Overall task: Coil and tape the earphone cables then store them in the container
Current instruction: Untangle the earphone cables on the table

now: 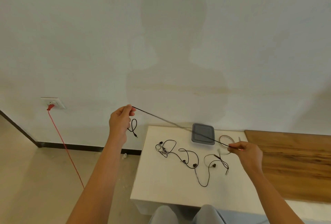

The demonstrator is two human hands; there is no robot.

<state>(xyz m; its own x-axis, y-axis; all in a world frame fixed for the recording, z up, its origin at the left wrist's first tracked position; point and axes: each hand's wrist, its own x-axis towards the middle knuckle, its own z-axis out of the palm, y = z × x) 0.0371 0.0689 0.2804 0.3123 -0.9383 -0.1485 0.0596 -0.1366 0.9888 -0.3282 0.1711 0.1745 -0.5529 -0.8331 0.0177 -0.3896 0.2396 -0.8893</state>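
— While the left hand [120, 122] is raised beside the white surface [161, 191], what does it hold?
— It pinches a black earphone cable [179, 127]; the plug end hangs in a small loop below the fingers. The right hand [245, 152] pinches the same cable low over the surface, so it runs tight between them.
— And the container [203, 134]?
— It stands at the far edge of the surface with its grey lid on, behind the tight cable. More earphones [188, 157] lie tangled in front of it.
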